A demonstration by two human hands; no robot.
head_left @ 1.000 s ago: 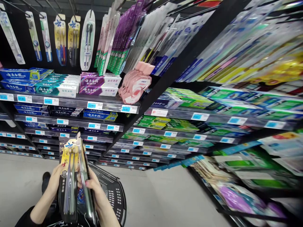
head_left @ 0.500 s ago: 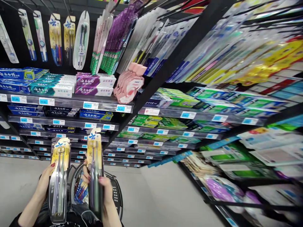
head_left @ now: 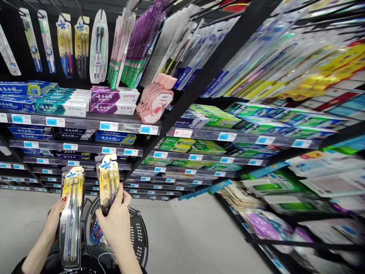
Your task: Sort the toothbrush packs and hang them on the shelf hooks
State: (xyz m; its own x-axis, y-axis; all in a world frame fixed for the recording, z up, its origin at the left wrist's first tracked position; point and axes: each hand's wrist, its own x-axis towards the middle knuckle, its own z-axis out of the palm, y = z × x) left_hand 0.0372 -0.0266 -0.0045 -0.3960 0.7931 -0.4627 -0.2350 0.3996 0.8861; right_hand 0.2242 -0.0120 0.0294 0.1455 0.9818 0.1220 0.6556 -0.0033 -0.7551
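I hold two matching yellow and black toothbrush packs, one in each hand, upright and side by side. My left hand [head_left: 55, 222] grips the left toothbrush pack [head_left: 71, 213] by its edge. My right hand [head_left: 115, 222] is wrapped round the lower half of the right toothbrush pack [head_left: 107, 180], whose yellow top with a white hang tab sticks out above my fingers. Both packs hang above a black shopping basket [head_left: 138, 234] on the floor, with small items inside it.
Shelves of toothpaste boxes [head_left: 114, 101] with blue price tags run across the left and away to the right. Toothbrush packs [head_left: 98, 45] hang from hooks above. Pink bottles [head_left: 155, 99] stand at the shelf corner. Grey floor [head_left: 199, 236] lies below.
One second ago both packs were stacked together between my hands. I have pulled them apart, and my right hand has turned its pack so its front faces me.
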